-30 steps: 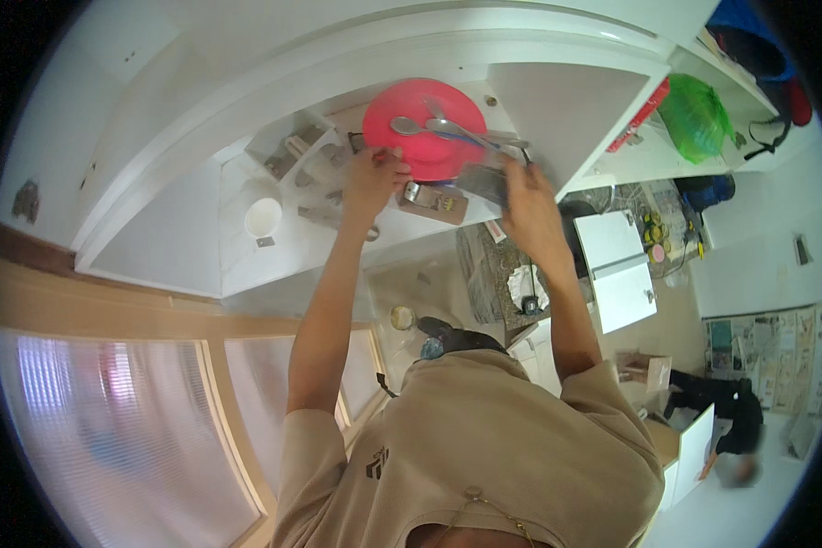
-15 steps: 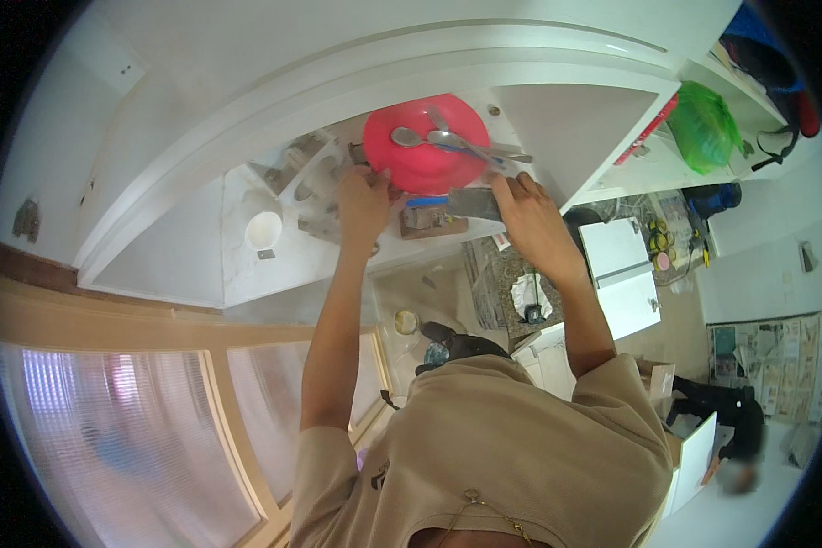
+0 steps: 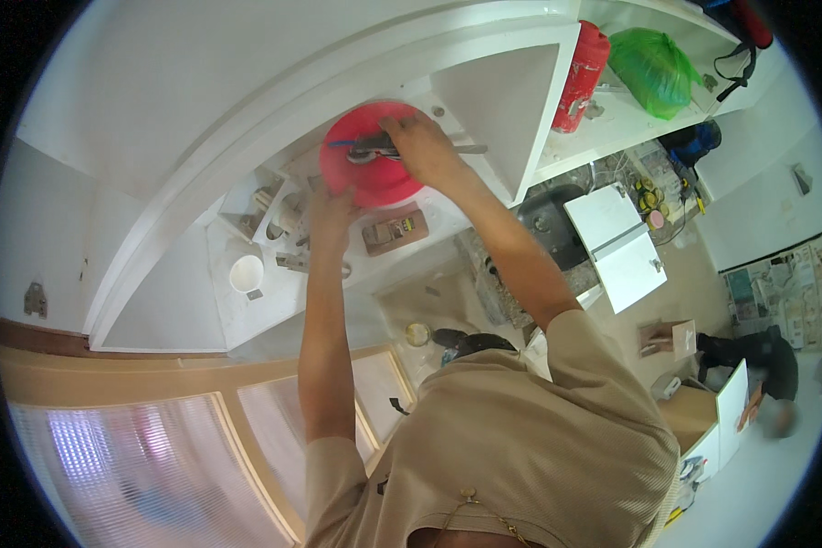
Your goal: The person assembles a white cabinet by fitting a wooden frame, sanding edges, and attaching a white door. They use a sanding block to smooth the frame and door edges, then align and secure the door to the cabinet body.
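On a white cupboard shelf lies a round red plate point(image 3: 391, 188) bearing metal spoons point(image 3: 361, 158). My right hand point(image 3: 425, 151) is over the plate, its fingers closed on a flat, grey-bladed tool point(image 3: 373, 143) with a blue end pointing left. The blade partly covers the spoons. At the plate's near left rim is my left hand point(image 3: 332, 215), somewhat blurred, its thumb and fingers closed around the edge. A small box point(image 3: 395, 230) sits on the shelf just in front of the plate.
Left of the plate are a white cup point(image 3: 246, 273) and a white holder point(image 3: 283, 217) with small hardware. A red cylinder point(image 3: 580, 78) and a green bag point(image 3: 653, 73) occupy the shelf at right. Below it is a dark sink point(image 3: 554, 228). Another person point(image 3: 767, 365) is at far right.
My right hand has moved left and away from me, carrying the grey-bladed tool from the plate's near side to above the spoons. My left hand stays near the rim. The view has shifted.
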A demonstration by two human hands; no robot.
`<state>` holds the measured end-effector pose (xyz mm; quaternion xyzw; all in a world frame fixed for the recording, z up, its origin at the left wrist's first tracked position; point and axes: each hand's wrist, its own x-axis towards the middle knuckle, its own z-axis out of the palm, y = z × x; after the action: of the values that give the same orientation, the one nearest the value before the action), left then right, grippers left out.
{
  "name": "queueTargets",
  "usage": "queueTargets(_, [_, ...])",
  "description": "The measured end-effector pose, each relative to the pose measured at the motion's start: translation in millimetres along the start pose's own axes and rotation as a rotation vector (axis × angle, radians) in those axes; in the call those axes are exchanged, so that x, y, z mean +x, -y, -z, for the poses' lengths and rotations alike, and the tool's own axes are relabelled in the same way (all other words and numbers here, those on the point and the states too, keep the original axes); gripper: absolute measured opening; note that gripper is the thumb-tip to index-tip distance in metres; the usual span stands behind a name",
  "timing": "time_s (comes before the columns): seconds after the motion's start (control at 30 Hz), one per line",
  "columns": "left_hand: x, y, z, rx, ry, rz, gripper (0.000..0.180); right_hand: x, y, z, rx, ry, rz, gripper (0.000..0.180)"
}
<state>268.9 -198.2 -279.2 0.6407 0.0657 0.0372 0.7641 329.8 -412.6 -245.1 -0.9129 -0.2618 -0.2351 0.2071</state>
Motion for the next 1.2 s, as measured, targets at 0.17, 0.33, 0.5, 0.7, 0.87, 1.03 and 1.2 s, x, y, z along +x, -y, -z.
queueTargets(0.17, [14, 14, 34, -0.044, -0.001, -0.02, 0.028, -11, -11, 36, 0.201, -0.114, 0.085, 0.054])
queueTargets(0.33, [-33, -24, 14, -0.031, -0.051, 0.005, 0.033, -67, 18, 124, 0.458, -0.267, -0.028, 0.034])
queueTargets(0.5, [-88, -77, 23, 0.117, -0.118, 0.005, 0.031, -155, 16, 143, 0.714, -0.224, -0.382, 0.036])
queueTargets(0.7, [-154, -103, 4, 0.251, -0.122, 0.118, 0.042, -211, 49, 122, 1.323, -0.292, -0.715, 0.043])
queueTargets(0.87, [-185, -81, -25, 0.25, 0.06, 0.264, 0.049, -236, 45, 141, 1.318, -0.172, -0.99, 0.053])
queueTargets(1.03, [-200, -61, -85, 0.151, 0.275, 0.346, 0.048, -286, 24, 193, 1.079, -0.214, -1.163, 0.04])
queueTargets(1.2, [-201, -37, -149, 0.126, 0.545, 0.359, 0.044, -337, 13, 232, 0.946, -0.502, -1.325, 0.031])
